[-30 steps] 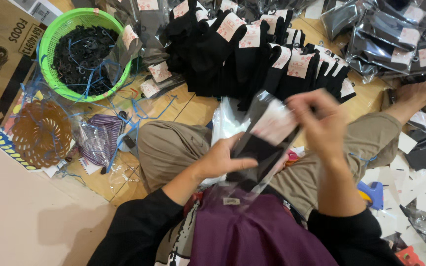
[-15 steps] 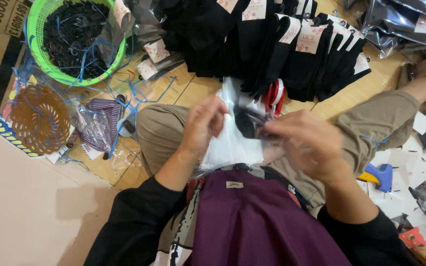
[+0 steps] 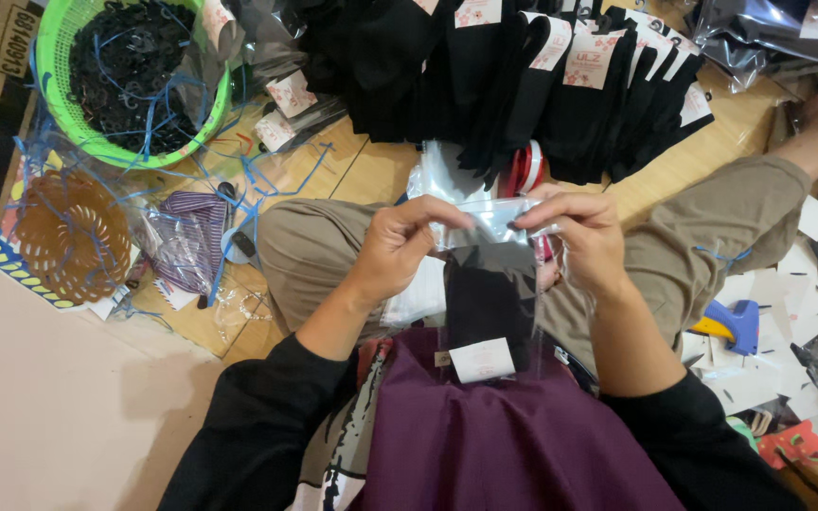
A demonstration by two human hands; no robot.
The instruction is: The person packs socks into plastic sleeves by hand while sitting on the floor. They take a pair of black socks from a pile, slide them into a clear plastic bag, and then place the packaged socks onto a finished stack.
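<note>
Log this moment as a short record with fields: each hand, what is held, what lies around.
left hand: pinches top edge of clear plastic bag
right hand: pinches same edge, opposite side
bag contents: black socks with white tag
ahead: row of tagged black socks
left side: green basket, brown basket
right side: blue tool, white cards

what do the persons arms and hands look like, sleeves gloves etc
Both hands are bare: no gloves, rings or watch show on the left hand or the right hand. Each arm wears a black long sleeve, the left sleeve and the right sleeve, both pushed up so the forearms are uncovered.
</note>
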